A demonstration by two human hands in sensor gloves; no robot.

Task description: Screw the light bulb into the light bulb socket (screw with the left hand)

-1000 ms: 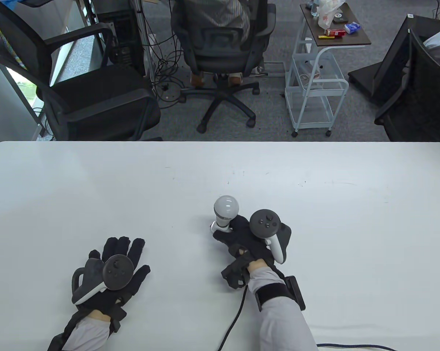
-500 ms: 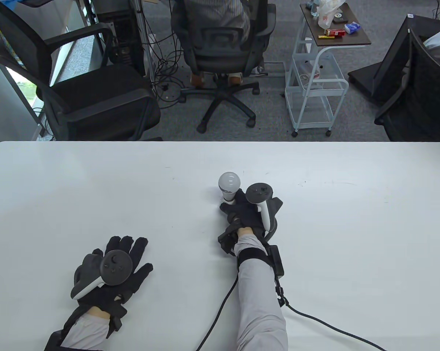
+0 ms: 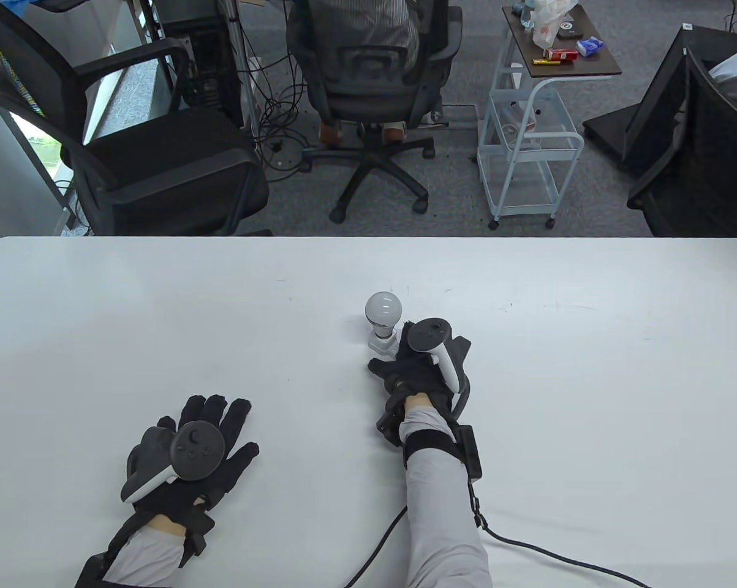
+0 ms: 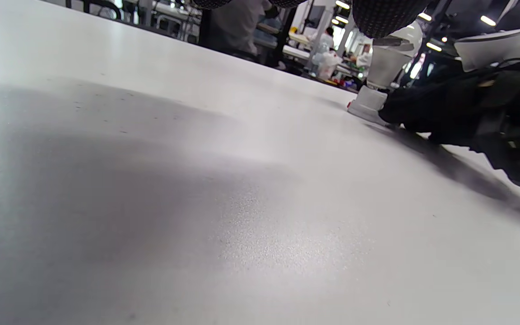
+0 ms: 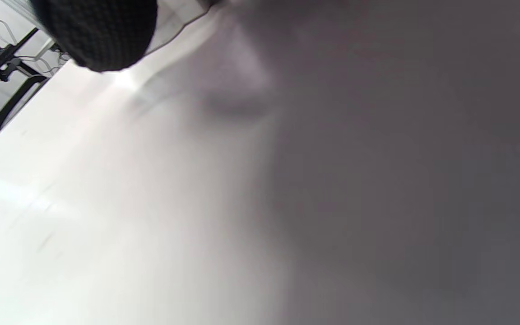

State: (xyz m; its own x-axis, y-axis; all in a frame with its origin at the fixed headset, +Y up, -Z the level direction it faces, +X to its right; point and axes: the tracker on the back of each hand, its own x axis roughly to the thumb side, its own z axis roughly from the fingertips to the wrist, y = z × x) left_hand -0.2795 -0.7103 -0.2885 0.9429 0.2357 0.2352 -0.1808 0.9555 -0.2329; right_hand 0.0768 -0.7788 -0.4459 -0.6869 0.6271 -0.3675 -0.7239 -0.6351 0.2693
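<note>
A white light bulb (image 3: 383, 308) stands upright in a white socket (image 3: 381, 346) on the white table (image 3: 160, 306), just right of centre. My right hand (image 3: 405, 358) lies on the table right behind the socket and holds its base; the grip itself is partly hidden by the glove. In the left wrist view the socket (image 4: 368, 104) stands on the table with the right glove (image 4: 440, 110) against it. My left hand (image 3: 218, 422) rests flat on the table at the near left, fingers spread, holding nothing, well apart from the bulb.
A black cable (image 3: 527, 545) runs from my right wrist across the near table edge. Beyond the far edge stand office chairs (image 3: 368, 79) and a small cart (image 3: 527, 141).
My right hand carried the bulb and socket away from me and set them upright on the table, then drew back slightly so the socket base shows. My left hand stayed put.
</note>
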